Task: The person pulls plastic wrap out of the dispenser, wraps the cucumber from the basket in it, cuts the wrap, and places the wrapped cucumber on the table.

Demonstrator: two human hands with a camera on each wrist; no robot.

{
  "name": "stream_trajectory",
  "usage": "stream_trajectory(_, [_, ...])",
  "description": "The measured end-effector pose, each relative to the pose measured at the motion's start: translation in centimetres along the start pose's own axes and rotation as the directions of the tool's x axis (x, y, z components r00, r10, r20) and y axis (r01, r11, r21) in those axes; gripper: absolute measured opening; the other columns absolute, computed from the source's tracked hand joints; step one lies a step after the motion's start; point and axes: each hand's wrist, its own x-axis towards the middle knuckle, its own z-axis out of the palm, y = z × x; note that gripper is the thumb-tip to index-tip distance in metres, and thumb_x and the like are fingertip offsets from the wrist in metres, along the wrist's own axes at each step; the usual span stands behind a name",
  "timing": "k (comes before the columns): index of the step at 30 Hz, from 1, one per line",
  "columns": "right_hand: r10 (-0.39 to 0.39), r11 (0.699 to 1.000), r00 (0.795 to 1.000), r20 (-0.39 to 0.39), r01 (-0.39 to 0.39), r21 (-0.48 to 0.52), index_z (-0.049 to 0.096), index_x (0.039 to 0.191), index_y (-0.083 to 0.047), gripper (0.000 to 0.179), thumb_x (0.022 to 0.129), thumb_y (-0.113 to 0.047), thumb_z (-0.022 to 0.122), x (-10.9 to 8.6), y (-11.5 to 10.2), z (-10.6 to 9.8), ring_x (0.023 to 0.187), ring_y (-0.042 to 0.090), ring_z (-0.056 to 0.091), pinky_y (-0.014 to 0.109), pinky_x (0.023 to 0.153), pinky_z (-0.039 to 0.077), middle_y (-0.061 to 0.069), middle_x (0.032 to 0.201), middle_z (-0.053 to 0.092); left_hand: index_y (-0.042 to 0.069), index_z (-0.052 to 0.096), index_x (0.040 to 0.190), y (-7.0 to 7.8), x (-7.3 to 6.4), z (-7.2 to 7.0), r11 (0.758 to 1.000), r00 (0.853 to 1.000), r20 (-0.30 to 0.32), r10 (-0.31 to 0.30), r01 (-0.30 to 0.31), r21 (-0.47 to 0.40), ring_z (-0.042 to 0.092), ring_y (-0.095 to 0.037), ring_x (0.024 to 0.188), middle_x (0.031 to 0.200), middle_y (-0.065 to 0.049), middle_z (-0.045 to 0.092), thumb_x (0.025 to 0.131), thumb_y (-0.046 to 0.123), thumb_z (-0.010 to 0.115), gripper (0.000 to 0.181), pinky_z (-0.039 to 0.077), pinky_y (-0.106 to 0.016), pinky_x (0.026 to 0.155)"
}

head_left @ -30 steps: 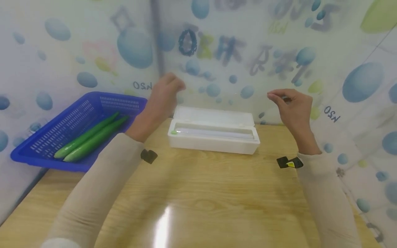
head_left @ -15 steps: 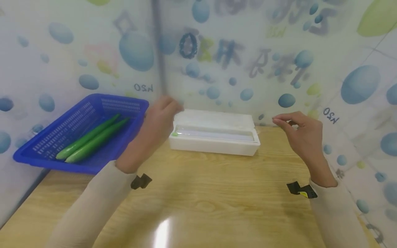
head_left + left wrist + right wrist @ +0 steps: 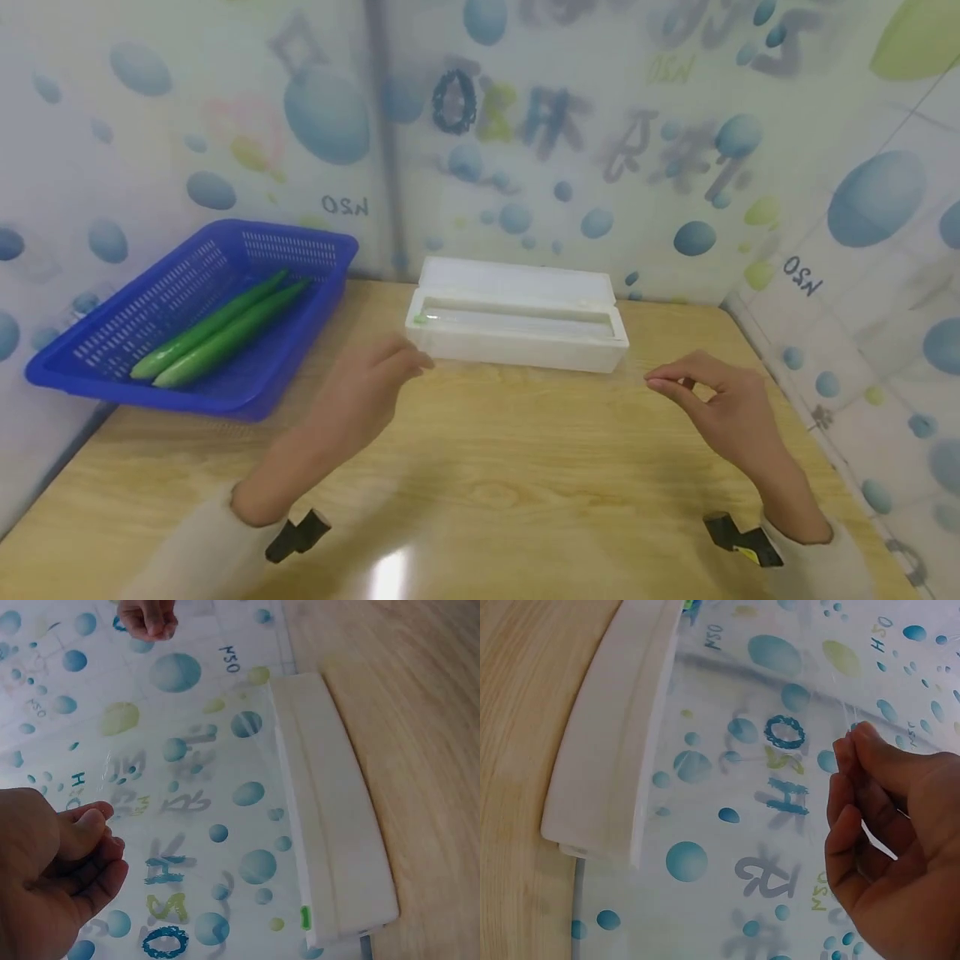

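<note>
Clear cling film (image 3: 846,709) stretches between my two hands, with creases showing at the right fingertips in the right wrist view. My left hand (image 3: 363,387) pinches one side between thumb and fingertips, left of and nearer than the white box (image 3: 517,353). On the other side my right hand (image 3: 723,400) pinches the film the same way, beyond the box's right end. The long box stands with its lid (image 3: 517,279) tipped back. Inside lies a pale film roll (image 3: 517,323), and a small green piece (image 3: 305,916) sits at the box's left end.
A blue perforated basket (image 3: 255,404) stands at the left with two green cucumbers (image 3: 225,337) lying in it. The wooden table (image 3: 487,500) meets a bubble-patterned wall (image 3: 562,167) behind the box and another on the right.
Both hands have come down and toward me, from above box height to just over the table, still pinching. Box, basket and cucumbers stay in place.
</note>
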Motion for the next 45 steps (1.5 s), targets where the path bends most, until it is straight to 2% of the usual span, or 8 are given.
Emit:
stream_trajectory(11, [0.064, 0.998, 0.985, 0.162, -0.067, 0.017, 0.075, 0.089, -0.021, 0.031, 0.070, 0.004, 0.080, -0.6, -0.6, -0.2, 0.062, 0.002, 0.050, 0.014, 0.049, 0.035, -0.013, 0.080, 0.067, 0.001, 0.065, 0.088, 0.5, -2.4, 1.3, 0.995, 0.997, 0.083, 0.005, 0.003, -0.100, 0.057, -0.015, 0.074, 0.084, -0.003, 0.057, 0.072, -0.023, 0.066, 0.029, 0.050, -0.019, 0.068])
stream_trajectory(21, [-0.004, 0.999, 0.998, 0.070, 0.006, -0.032, 0.075, 0.091, -0.019, 0.033, 0.069, 0.005, 0.080, -0.2, 0.0, -0.9, 0.064, -0.001, 0.050, 0.014, 0.050, 0.035, -0.011, 0.079, 0.067, 0.002, 0.064, 0.089, 0.4, -1.9, 1.4, 0.992, 0.997, 0.078, 0.006, 0.004, -0.126, 0.058, -0.015, 0.075, 0.086, -0.003, 0.057, 0.073, -0.023, 0.065, 0.030, 0.049, -0.017, 0.070])
stream_trajectory(27, [0.019, 0.995, 0.994, -0.104, -0.028, -0.092, 0.076, 0.090, -0.010, 0.020, 0.074, 0.001, 0.079, 3.1, 0.7, -1.2, 0.068, -0.006, 0.053, 0.011, 0.049, 0.031, 0.001, 0.079, 0.071, -0.001, 0.064, 0.091, -0.2, 1.5, 0.5, 0.998, 0.999, -0.011, -0.033, 0.032, -0.054, 0.059, -0.022, 0.078, 0.086, -0.009, 0.059, 0.076, -0.023, 0.063, 0.026, 0.052, -0.031, 0.070])
stream_trajectory(31, [0.064, 0.992, 0.977, -0.203, -0.085, -0.098, 0.076, 0.092, -0.005, 0.013, 0.079, -0.004, 0.077, 7.1, 1.3, -1.0, 0.072, -0.010, 0.053, 0.012, 0.068, 0.041, 0.008, 0.081, 0.072, -0.005, 0.065, 0.092, -1.9, 5.7, -0.5, 0.999, 0.995, -0.100, -0.025, 0.029, 0.034, 0.060, -0.028, 0.077, 0.087, -0.015, 0.061, 0.082, -0.018, 0.060, 0.017, 0.053, -0.035, 0.070])
stream_trajectory(33, [0.098, 0.989, 0.969, -0.228, -0.121, -0.087, 0.076, 0.093, -0.004, 0.011, 0.083, -0.010, 0.074, 9.1, 1.8, -0.8, 0.072, -0.011, 0.053, 0.012, 0.068, 0.041, 0.011, 0.083, 0.071, -0.007, 0.065, 0.092, -3.1, 8.0, -0.9, 0.995, 0.991, -0.125, -0.053, 0.062, 0.072, 0.059, -0.031, 0.078, 0.088, -0.017, 0.061, 0.084, -0.016, 0.058, 0.015, 0.053, -0.036, 0.072])
stream_trajectory(36, [0.169, 0.979, 0.955, -0.243, -0.191, -0.069, 0.075, 0.094, -0.003, 0.017, 0.087, -0.019, 0.071, 11.3, 2.7, -0.4, 0.073, -0.011, 0.053, 0.013, 0.066, 0.041, 0.013, 0.086, 0.071, -0.008, 0.064, 0.095, -5.0, 11.0, -1.0, 0.983, 0.983, -0.101, -0.150, 0.159, 0.090, 0.057, -0.033, 0.086, 0.092, -0.020, 0.060, 0.088, -0.013, 0.054, 0.013, 0.051, -0.038, 0.079])
stream_trajectory(40, [0.275, 0.952, 0.928, -0.252, -0.299, -0.065, 0.075, 0.097, -0.005, 0.026, 0.089, -0.030, 0.068, 13.3, 3.5, 0.1, 0.070, -0.010, 0.054, 0.015, 0.061, 0.040, 0.011, 0.090, 0.071, -0.007, 0.064, 0.102, -6.8, 13.7, -0.8, 0.945, 0.955, -0.032, -0.296, 0.298, 0.137, 0.054, -0.033, 0.096, 0.100, -0.020, 0.058, 0.093, -0.008, 0.052, 0.016, 0.046, -0.038, 0.088])
stream_trajectory(45, [0.365, 0.914, 0.897, -0.249, -0.396, -0.087, 0.075, 0.099, -0.009, 0.032, 0.090, -0.038, 0.065, 15.3, 4.0, 0.2, 0.066, -0.006, 0.053, 0.016, 0.059, 0.040, 0.007, 0.092, 0.071, -0.006, 0.063, 0.103, -8.2, 15.8, -0.4, 0.930, 0.944, -0.034, -0.328, 0.329, 0.167, 0.053, -0.032, 0.097, 0.101, -0.020, 0.058, 0.091, -0.010, 0.049, 0.019, 0.043, -0.037, 0.092])
